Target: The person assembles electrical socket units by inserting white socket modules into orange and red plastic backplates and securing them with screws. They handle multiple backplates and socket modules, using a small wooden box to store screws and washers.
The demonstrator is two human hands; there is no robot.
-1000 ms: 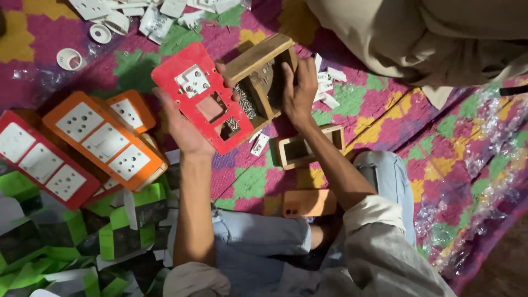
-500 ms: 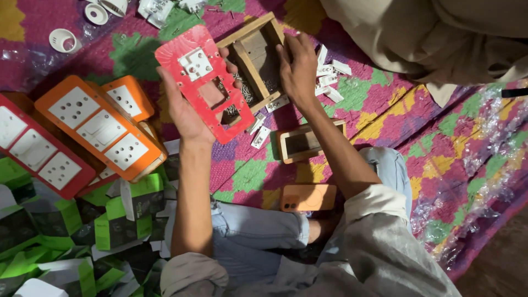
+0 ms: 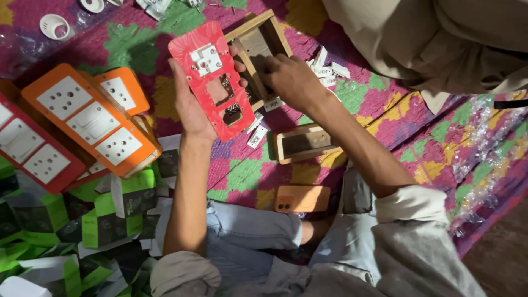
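My left hand (image 3: 192, 107) grips a red switch-board plate (image 3: 212, 80) from its left edge, tilted upright. The plate carries one white socket module near its top, with two empty cut-outs below it. My right hand (image 3: 291, 80) reaches into an open wooden box (image 3: 258, 47) lying just behind the plate, fingers down inside it. Small white switch parts (image 3: 327, 69) lie scattered on the patterned mat right of the box and below the plate.
A smaller wooden box (image 3: 305, 144) and an orange phone (image 3: 302, 198) lie near my knees. Finished orange boards (image 3: 91, 118) and red boards (image 3: 30, 148) are stacked at left over green cartons (image 3: 104, 212). Another person's clothed legs (image 3: 440, 44) fill the top right.
My right hand has dropped from the wooden box's rim into its inside. The left hand has kept hold of the red plate, lifting it a little higher against the box.
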